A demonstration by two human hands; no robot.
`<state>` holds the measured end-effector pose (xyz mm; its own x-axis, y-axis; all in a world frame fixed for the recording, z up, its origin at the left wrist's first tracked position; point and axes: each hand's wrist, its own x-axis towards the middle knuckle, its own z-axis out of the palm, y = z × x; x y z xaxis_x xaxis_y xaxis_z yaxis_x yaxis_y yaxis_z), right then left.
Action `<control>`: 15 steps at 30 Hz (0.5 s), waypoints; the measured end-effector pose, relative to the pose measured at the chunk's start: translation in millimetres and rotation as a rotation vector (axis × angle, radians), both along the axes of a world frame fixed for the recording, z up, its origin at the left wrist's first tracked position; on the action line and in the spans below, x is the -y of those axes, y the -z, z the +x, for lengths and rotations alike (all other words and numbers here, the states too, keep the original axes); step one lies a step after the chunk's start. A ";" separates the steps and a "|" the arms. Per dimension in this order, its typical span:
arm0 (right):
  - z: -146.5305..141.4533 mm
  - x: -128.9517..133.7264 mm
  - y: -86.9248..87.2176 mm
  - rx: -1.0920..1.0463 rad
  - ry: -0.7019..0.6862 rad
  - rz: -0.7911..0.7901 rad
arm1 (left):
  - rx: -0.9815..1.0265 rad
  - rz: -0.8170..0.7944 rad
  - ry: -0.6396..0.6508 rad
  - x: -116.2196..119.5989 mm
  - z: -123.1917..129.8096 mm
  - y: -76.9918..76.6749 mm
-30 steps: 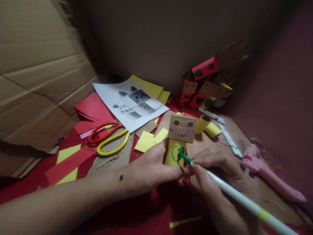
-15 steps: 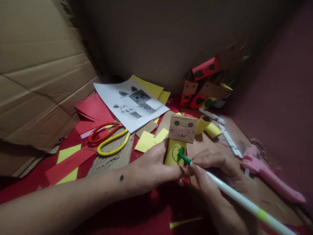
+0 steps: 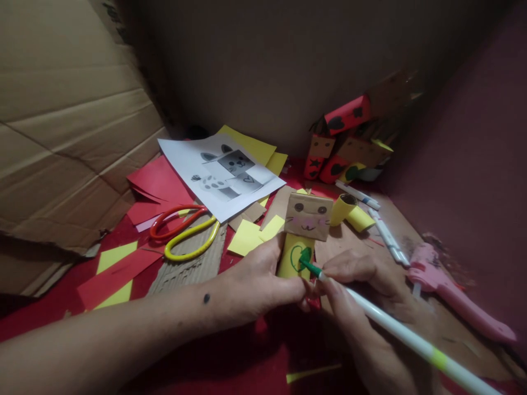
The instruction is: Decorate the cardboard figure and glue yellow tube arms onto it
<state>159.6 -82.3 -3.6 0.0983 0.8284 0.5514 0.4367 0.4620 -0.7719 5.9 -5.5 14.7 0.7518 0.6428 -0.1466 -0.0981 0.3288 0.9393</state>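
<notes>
The left hand point(image 3: 257, 280) has its fingers closed around the rounded yellow-paper body of an animal figure point(image 3: 288, 263), which sits between the two hands, its flat, square cardboard head point(image 3: 308, 219) uppermost and marked with eyes and whiskers. The right hand point(image 3: 370, 337) has its fingers pinched on a slim, smooth white marker point(image 3: 395, 325), its green tip against the partly filled heart point(image 3: 305, 255). Looped, glossy scissors point(image 3: 187, 257) lie on a ridged cardboard strip point(image 3: 209, 260) beside a thin printed sheet point(image 3: 230, 186).
</notes>
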 end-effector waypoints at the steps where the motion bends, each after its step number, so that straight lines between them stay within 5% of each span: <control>1: -0.6 0.2 -0.7 -0.016 -0.008 0.001 | -0.006 -0.007 -0.007 0.7 0.1 -1.2; 15: 0.1 -0.9 0.5 0.013 0.015 -0.038 | -0.014 0.010 -0.021 0.3 0.1 0.1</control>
